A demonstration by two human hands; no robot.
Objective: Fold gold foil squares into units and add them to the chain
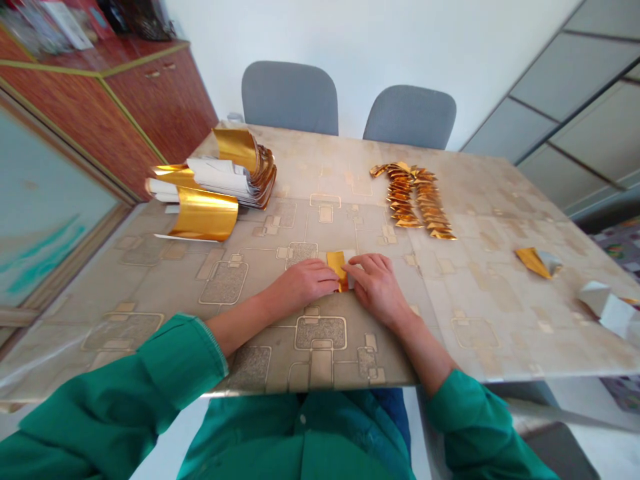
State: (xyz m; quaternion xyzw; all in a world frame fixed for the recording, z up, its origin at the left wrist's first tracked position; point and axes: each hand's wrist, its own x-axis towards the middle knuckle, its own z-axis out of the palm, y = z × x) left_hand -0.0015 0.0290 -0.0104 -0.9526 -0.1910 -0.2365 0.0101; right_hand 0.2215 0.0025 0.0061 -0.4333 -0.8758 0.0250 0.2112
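A small piece of gold foil paper (pixel 336 262) with a white edge on its right lies on the table in front of me, apparently folded. My left hand (pixel 311 280) comes in from the left, its fingers closed together on the paper's left edge. From the right, my right hand (pixel 377 287) has its fingers bent and pressed on the opposite edge. Fingers cover part of the paper, so its lower folds are hard to make out. Beyond my right hand, folded gold pieces (pixel 434 203) stand in two tight rows.
Stacked gold-and-white foil sheets (pixel 207 212) curl at the table's left. Two loose scraps, one gold (pixel 533 261) and one mostly white (pixel 607 308), lie at the right. Grey chairs (pixel 290 97) stand behind the patterned tablecloth (pixel 280 347); a wooden cabinet (pixel 160 100) is at back left.
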